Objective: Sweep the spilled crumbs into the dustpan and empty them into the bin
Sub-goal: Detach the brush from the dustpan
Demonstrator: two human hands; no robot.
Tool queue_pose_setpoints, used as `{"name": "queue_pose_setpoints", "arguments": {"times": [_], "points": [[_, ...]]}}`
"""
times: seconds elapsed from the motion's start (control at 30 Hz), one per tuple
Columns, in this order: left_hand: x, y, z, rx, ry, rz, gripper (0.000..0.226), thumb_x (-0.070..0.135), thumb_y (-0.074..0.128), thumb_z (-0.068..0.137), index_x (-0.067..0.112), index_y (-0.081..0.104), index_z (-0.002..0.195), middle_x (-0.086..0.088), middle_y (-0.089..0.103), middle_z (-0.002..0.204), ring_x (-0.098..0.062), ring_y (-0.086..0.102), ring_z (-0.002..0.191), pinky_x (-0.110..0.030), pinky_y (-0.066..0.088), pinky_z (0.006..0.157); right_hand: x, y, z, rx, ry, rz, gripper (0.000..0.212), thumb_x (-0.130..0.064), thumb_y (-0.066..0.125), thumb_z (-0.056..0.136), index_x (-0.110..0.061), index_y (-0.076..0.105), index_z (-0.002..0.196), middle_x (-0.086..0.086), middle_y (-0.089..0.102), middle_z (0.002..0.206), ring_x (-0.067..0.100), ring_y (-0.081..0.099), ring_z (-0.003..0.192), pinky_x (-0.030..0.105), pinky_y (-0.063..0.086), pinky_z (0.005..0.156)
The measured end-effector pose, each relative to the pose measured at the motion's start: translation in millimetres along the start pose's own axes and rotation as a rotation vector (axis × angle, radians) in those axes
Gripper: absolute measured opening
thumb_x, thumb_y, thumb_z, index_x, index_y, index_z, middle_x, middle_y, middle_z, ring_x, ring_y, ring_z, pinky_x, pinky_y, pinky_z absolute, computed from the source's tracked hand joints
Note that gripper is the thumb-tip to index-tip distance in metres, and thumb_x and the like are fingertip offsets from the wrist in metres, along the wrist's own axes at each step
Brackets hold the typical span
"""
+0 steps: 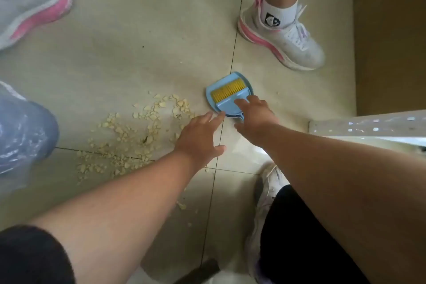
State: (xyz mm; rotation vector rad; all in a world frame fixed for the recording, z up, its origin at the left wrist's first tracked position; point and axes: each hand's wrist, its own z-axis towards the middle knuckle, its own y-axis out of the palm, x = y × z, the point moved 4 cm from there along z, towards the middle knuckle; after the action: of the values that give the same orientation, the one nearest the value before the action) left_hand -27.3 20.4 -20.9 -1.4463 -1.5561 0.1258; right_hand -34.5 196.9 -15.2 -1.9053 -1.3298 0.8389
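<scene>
A small blue dustpan (213, 90) lies flat on the beige tile floor, and a blue brush with yellow bristles (228, 92) rests on top of it. My right hand (255, 117) lies on the brush's handle end, fingers spread over it. My left hand (198, 136) hovers just left of the handle, fingers apart, holding nothing. Pale yellow crumbs (138, 131) are scattered over the floor to the left of the dustpan, some hidden under my left forearm.
Another person's white and pink sneakers stand at the top left (30, 4) and top right (283, 37). A clear plastic bag (23, 131) sits at the left edge. A white metal rail (366, 124) and a brown panel (391, 41) close off the right.
</scene>
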Motion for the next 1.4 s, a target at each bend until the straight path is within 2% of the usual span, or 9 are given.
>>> {"name": "queue_pose_setpoints", "arguments": {"times": [0.23, 0.4, 0.57, 0.7, 0.83, 0.93, 1.07, 1.23, 1.4], "points": [[-9.4, 3.4, 16.9, -0.053, 0.0, -0.129, 0.085, 0.036, 0.071, 0.093, 0.033, 0.026, 0.165, 0.004, 0.037, 0.165, -0.018, 0.03, 0.152, -0.035, 0.029, 0.122, 20.6, 22.1, 5.3, -0.053, 0.183, 0.156, 0.068, -0.017, 0.061, 0.091, -0.039, 0.032, 0.148, 0.008, 0.043, 0.128, 0.03, 0.055, 0.096, 0.036, 0.054, 0.068], [-14.4, 5.5, 18.7, -0.053, -0.035, -0.208, 0.077, 0.036, 0.07, 0.094, 0.027, 0.036, 0.162, -0.002, 0.05, 0.158, -0.022, 0.044, 0.145, -0.043, 0.039, 0.118, 5.9, 36.4, 7.5, -0.063, 0.168, 0.243, 0.066, -0.011, 0.064, 0.086, -0.03, 0.035, 0.142, 0.007, 0.06, 0.105, 0.029, 0.063, 0.088, 0.042, 0.06, 0.071], [-1.1, -9.9, 11.9, 0.006, -0.039, -0.417, 0.041, 0.023, 0.062, 0.1, 0.014, 0.059, 0.139, -0.01, 0.07, 0.13, -0.018, 0.061, 0.105, -0.043, 0.051, 0.102, -12.9, 44.4, 9.7, -0.118, 0.272, 0.683, 0.039, -0.012, 0.072, 0.084, -0.028, 0.053, 0.114, 0.009, 0.064, 0.103, 0.031, 0.07, 0.083, 0.037, 0.064, 0.057], [-11.2, -14.2, 2.4, -0.057, -0.106, -0.68, 0.065, 0.017, 0.072, 0.094, 0.025, 0.047, 0.154, 0.018, 0.061, 0.132, -0.006, 0.058, 0.126, -0.032, 0.048, 0.111, -24.4, 34.6, 8.3, -0.131, 0.279, 0.787, 0.037, -0.011, 0.076, 0.084, -0.024, 0.06, 0.115, 0.005, 0.071, 0.102, 0.02, 0.067, 0.07, 0.015, 0.044, 0.039], [-27.2, -17.7, -9.2, -0.014, -0.218, -0.932, 0.088, -0.003, 0.078, 0.087, 0.021, 0.037, 0.161, 0.004, 0.054, 0.154, -0.023, 0.058, 0.137, -0.034, 0.057, 0.103, -43.1, 19.4, 0.2, -0.136, 0.26, 0.891, 0.032, -0.006, 0.076, 0.085, -0.016, 0.064, 0.113, 0.009, 0.077, 0.1, 0.025, 0.074, 0.079, 0.016, 0.047, 0.043], [-31.3, -32.8, -28.0, 0.039, -0.237, -1.028, 0.088, -0.003, 0.079, 0.088, 0.026, 0.039, 0.161, 0.001, 0.053, 0.155, -0.021, 0.063, 0.13, -0.013, 0.058, 0.081, -66.0, 7.0, -9.5, -0.126, 0.206, 0.875, 0.03, -0.009, 0.078, 0.084, -0.019, 0.064, 0.109, 0.005, 0.077, 0.098, 0.026, 0.076, 0.087, 0.023, 0.051, 0.053], [-48.6, -57.2, -61.2, 0.074, -0.297, -1.104, 0.093, 0.002, 0.081, 0.088, 0.036, 0.035, 0.161, 0.003, 0.059, 0.15, -0.012, 0.075, 0.108, -0.012, 0.055, 0.065, -103.8, -11.3, -23.8, -0.122, 0.087, 0.804, 0.035, -0.012, 0.077, 0.085, -0.024, 0.063, 0.114, -0.001, 0.077, 0.096, 0.019, 0.074, 0.086, 0.023, 0.051, 0.057], [-75.9, -76.8, -103.5, 0.112, -0.362, -1.112, 0.108, -0.005, 0.079, 0.086, 0.045, 0.021, 0.162, 0.009, 0.072, 0.124, -0.013, 0.076, 0.107, -0.037, 0.051, 0.097, -152.2, -13.3, -50.5, -0.169, -0.044, 0.794, 0.061, -0.012, 0.083, 0.081, -0.026, 0.056, 0.133, 0.0, 0.075, 0.108, 0.018, 0.075, 0.091, 0.037, 0.063, 0.077], [-95.5, -81.9, -129.4, 0.01, -0.374, -1.104, 0.106, -0.005, 0.08, 0.084, 0.039, 0.024, 0.163, 0.001, 0.073, 0.131, -0.015, 0.074, 0.112, -0.053, 0.039, 0.117, -175.6, -15.0, -70.0, -0.16, -0.086, 0.595, 0.058, -0.022, 0.093, 0.068, -0.03, 0.063, 0.116, -0.006, 0.075, 0.098, 0.018, 0.074, 0.085, 0.039, 0.064, 0.071]]}}
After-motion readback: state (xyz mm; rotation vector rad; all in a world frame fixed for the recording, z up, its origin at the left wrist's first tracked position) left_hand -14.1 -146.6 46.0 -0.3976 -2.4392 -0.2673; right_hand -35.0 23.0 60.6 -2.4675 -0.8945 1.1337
